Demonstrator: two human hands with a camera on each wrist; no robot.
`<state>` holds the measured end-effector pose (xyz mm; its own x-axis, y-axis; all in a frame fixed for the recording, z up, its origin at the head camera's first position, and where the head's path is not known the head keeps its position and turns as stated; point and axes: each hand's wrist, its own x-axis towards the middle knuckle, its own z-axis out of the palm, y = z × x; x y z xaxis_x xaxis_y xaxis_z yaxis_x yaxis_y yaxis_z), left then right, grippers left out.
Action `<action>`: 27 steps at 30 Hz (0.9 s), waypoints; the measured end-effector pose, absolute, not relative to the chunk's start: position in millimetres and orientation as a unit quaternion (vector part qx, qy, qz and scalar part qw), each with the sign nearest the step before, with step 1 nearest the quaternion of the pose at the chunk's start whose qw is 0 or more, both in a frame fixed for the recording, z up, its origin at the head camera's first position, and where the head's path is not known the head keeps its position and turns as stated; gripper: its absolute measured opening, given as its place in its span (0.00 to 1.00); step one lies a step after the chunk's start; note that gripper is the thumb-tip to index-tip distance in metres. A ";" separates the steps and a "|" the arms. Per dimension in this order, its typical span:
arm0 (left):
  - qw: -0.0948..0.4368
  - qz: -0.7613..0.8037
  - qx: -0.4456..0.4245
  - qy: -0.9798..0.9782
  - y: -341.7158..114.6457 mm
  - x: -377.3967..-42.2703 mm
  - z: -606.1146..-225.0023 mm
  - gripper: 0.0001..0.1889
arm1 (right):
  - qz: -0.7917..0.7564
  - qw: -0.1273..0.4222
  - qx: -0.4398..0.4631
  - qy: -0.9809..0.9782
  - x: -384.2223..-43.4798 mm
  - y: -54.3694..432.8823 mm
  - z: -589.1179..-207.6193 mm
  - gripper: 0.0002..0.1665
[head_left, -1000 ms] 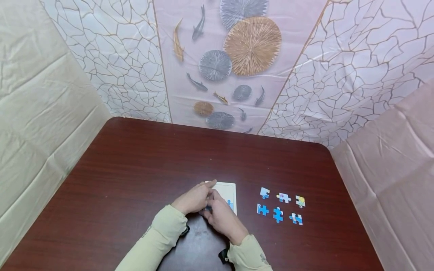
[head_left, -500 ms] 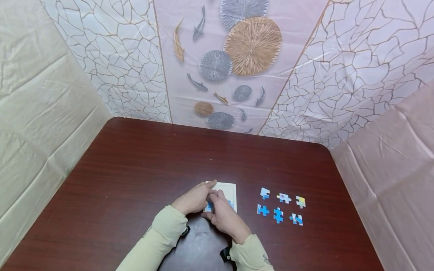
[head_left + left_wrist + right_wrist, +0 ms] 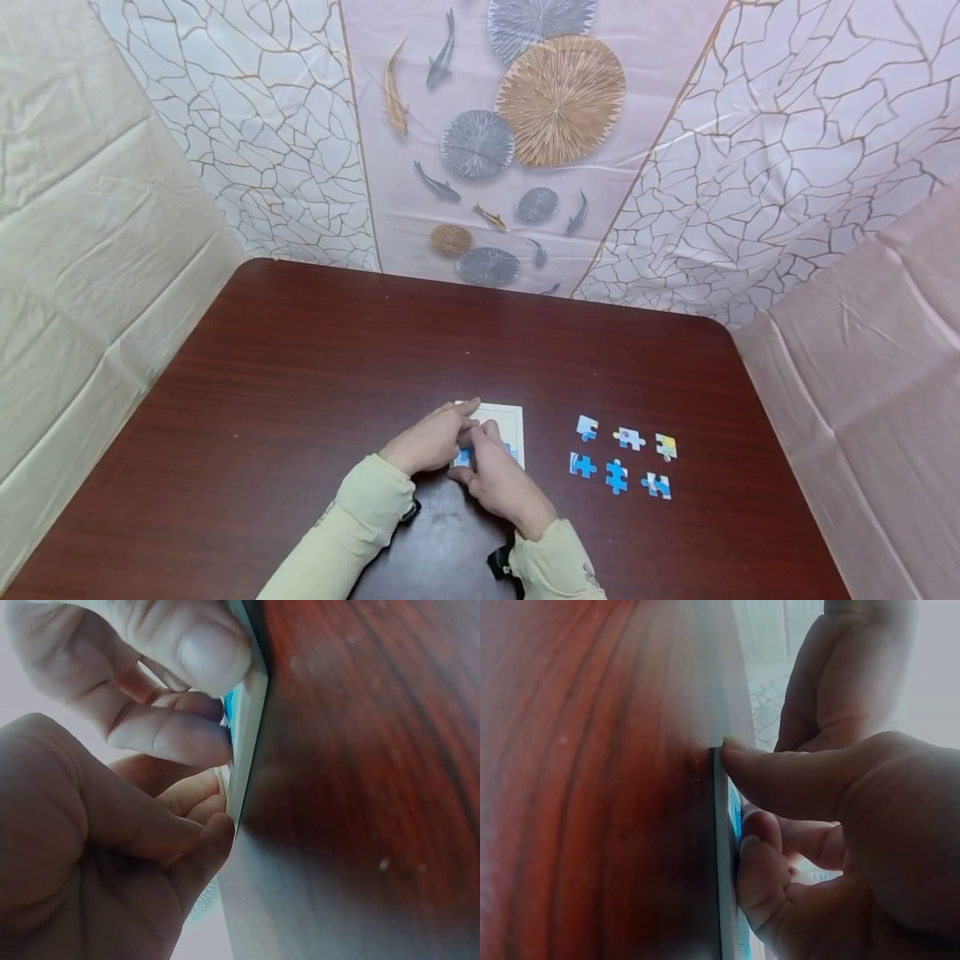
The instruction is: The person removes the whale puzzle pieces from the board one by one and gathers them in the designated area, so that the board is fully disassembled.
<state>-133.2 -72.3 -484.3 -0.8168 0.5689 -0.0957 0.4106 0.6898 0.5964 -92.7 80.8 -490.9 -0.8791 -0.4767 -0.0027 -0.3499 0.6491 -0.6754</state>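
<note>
A small white puzzle board [image 3: 507, 419] lies on the table with blue jigsaw pieces [image 3: 462, 457] in its near part. At its left side my left hand [image 3: 429, 437] holds the edge, one finger reaching across the far left corner. My right hand [image 3: 498, 482] is beside it, its curled fingertips on a blue piece [image 3: 736, 814] while the thumb touches the board's near edge. In the left wrist view, both hands' fingers crowd along the board's rim [image 3: 251, 720]. Much of the board and the piece under my fingertips is hidden.
To the right, several loose jigsaw pieces [image 3: 617, 477] lie in two rows on the dark red-brown table [image 3: 337, 358]. Patterned cloth [image 3: 555, 208] hangs behind the table, with pale cloth along both sides.
My right hand has shifted slightly right, and more blue shows on the board between the hands. My left hand stays put, and the loose pieces have not moved on the table.
</note>
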 end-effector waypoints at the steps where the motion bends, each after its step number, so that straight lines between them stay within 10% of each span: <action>1: 0.137 0.287 0.271 0.909 -72.1 -133.1 -484.5 0.22 | -0.349 0.089 -0.230 0.904 -92.7 80.8 -491.0 0.16; 27: 0.131 0.307 0.271 0.903 -72.5 -137.0 -490.2 0.12 | -0.334 0.085 -0.203 0.917 -99.5 79.5 -487.7 0.11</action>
